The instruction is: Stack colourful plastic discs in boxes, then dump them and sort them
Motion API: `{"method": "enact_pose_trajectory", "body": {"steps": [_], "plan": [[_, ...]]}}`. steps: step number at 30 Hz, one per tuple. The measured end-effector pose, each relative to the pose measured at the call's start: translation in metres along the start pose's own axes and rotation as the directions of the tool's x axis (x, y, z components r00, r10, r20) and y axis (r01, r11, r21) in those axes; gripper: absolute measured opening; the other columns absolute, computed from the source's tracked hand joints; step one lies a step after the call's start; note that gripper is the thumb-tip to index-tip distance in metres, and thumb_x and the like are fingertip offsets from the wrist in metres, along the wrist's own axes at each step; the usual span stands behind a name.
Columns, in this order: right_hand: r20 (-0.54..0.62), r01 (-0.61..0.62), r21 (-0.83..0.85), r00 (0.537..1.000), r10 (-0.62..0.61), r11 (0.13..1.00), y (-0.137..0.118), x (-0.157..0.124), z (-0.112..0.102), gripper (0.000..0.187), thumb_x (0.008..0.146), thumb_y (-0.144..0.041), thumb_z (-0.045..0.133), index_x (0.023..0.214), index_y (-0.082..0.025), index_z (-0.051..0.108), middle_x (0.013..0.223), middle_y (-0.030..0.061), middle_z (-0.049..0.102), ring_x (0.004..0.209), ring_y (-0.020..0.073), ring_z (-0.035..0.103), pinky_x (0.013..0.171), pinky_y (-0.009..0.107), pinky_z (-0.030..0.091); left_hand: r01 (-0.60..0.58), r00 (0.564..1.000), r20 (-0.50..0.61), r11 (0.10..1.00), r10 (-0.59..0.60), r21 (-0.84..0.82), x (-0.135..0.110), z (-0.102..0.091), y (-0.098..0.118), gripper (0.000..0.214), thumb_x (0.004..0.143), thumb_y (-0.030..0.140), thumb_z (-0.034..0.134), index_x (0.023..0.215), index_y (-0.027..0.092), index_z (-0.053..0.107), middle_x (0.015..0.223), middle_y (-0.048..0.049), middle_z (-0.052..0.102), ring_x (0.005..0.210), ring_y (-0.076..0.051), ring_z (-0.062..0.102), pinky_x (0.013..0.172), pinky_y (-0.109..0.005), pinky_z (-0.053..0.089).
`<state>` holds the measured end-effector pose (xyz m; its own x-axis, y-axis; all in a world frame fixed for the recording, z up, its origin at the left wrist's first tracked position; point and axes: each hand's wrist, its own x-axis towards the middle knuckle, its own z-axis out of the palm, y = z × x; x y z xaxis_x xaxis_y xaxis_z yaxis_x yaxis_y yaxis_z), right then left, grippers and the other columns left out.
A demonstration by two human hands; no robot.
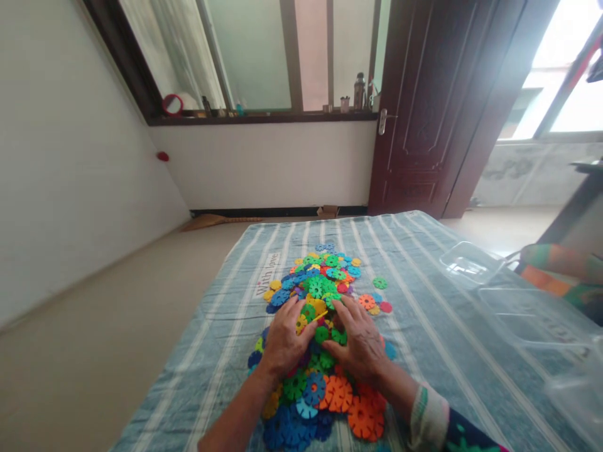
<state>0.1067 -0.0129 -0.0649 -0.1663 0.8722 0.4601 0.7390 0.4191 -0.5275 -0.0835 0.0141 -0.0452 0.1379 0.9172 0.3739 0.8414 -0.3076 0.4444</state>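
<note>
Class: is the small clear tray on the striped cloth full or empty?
Empty: the cloth shows through the small clear tray; the coloured discs lie piled outside it.

Blue striped cloth (424, 333) spread flat, heap of bright plastic discs (324, 284) in its middle, loose green disc (379, 282) just beside it, clear tray (468, 261) and clear box (534, 317) near the right edge.

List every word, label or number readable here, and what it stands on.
"with love": printed on the striped cloth.
Marks on the clear plastic lid: too faint to read.
Bottle on the windowsill: too small to show any label.
</note>
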Motion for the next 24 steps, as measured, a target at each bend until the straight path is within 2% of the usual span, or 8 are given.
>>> {"method": "enact_pose_trajectory", "body": {"steps": [4, 8, 11, 14, 16, 19, 22, 24], "plan": [[0.01, 0.086, -0.018, 0.996, -0.086, 0.996, -0.003, 0.036, 0.002, 0.051, 0.077, -0.02, 0.062, 0.128, -0.021, 0.055, 0.131, 0.0109, 0.053, 0.121, 0.0267, 0.047, 0.102, 0.042, 0.04, -0.031, 0.999, -0.036, 0.997, 0.029, -0.066, 0.006, 0.003, 0.006, 0.042, 0.084, 0.037, 0.054, 0.12, 0.016, 0.06, 0.126, -0.0145, 0.063, 0.121, -0.028, 0.056, 0.104, -0.046, 0.044], [0.082, 0.087, -0.064, 0.993, -0.082, 0.994, 0.001, 0.074, 0.002, 0.028, 0.086, -0.028, 0.058, 0.112, -0.024, 0.064, 0.114, 0.0078, 0.061, 0.108, 0.0229, 0.054, 0.091, 0.034, 0.044, -0.042, 0.996, -0.078, 0.997, 0.038, -0.057, -0.003, 0.003, 0.007, 0.044, 0.082, 0.033, 0.056, 0.121, 0.014, 0.058, 0.122, -0.0148, 0.065, 0.116, -0.028, 0.059, 0.101, -0.045, 0.047], [0.13, 0.052, -0.103, 0.991, -0.038, 0.993, 0.006, 0.098, 0.001, 0.022, 0.089, -0.036, 0.055, 0.104, -0.024, 0.067, 0.104, 0.0061, 0.064, 0.098, 0.0216, 0.057, 0.084, 0.032, 0.044, -0.041, 0.996, -0.083, 0.998, 0.038, -0.037, -0.011, 0.001, 0.008, 0.042, 0.082, 0.033, 0.055, 0.119, 0.013, 0.059, 0.121, -0.0148, 0.065, 0.115, -0.027, 0.059, 0.1, -0.044, 0.048], [0.115, -0.005, -0.101, 0.993, 0.016, 0.995, 0.018, 0.108, -0.002, 0.022, 0.091, -0.037, 0.053, 0.1, -0.025, 0.069, 0.104, 0.0053, 0.064, 0.099, 0.0213, 0.058, 0.082, 0.031, 0.044, -0.059, 0.994, -0.089, 0.998, 0.057, -0.015, -0.017, -0.003, 0.007, 0.041, 0.082, 0.033, 0.055, 0.118, 0.014, 0.06, 0.12, -0.0139, 0.066, 0.114, -0.027, 0.06, 0.1, -0.043, 0.047], [0.052, -0.05, -0.09, 0.997, 0.055, 0.995, 0.031, 0.104, -0.007, 0.023, 0.091, -0.035, 0.052, 0.102, -0.025, 0.069, 0.111, 0.0058, 0.063, 0.104, 0.0218, 0.057, 0.085, 0.032, 0.044, -0.077, 0.991, -0.109, 0.997, 0.077, 0.001, -0.018, -0.007, 0.004, 0.038, 0.083, 0.035, 0.054, 0.115, 0.016, 0.061, 0.119, -0.0129, 0.066, 0.114, -0.026, 0.059, 0.101, -0.043, 0.046], [-0.058, -0.108, -0.061, 0.993, 0.105, 0.992, 0.054, 0.08, -0.016, 0.028, 0.09, -0.032, 0.053, 0.112, -0.023, 0.065, 0.12, 0.0072, 0.06, 0.112, 0.0228, 0.054, 0.095, 0.035, 0.042, -0.07, 0.983, -0.168, 0.997, 0.072, 0.018, -0.017, -0.012, -0.006, 0.034, 0.083, 0.038, 0.052, 0.109, 0.019, 0.063, 0.118, -0.0117, 0.067, 0.114, -0.026, 0.059, 0.102, -0.044, 0.045], [-0.073, -0.193, 0.003, 0.978, 0.193, 0.981, 0.07, 0.045, -0.023, 0.036, 0.088, -0.039, 0.054, 0.119, -0.021, 0.061, 0.122, 0.0091, 0.058, 0.116, 0.024, 0.053, 0.098, 0.038, 0.041, -0.018, 0.973, -0.229, 0.999, 0.027, 0.04, -0.014, -0.012, -0.021, 0.031, 0.082, 0.04, 0.052, 0.102, 0.02, 0.065, 0.116, -0.0113, 0.068, 0.113, -0.027, 0.059, 0.102, -0.044, 0.045], [-0.074, -0.231, 0.05, 0.969, 0.235, 0.972, 0.069, 0.024, -0.025, 0.041, 0.086, -0.042, 0.056, 0.12, -0.019, 0.06, 0.125, 0.0105, 0.056, 0.118, 0.0254, 0.052, 0.101, 0.041, 0.04, 0.021, 0.97, -0.244, 0.998, -0.007, 0.057, -0.012, -0.008, -0.031, 0.031, 0.081, 0.042, 0.052, 0.098, 0.02, 0.066, 0.114, -0.0121, 0.068, 0.113, -0.028, 0.059, 0.103, -0.044, 0.044]]}}
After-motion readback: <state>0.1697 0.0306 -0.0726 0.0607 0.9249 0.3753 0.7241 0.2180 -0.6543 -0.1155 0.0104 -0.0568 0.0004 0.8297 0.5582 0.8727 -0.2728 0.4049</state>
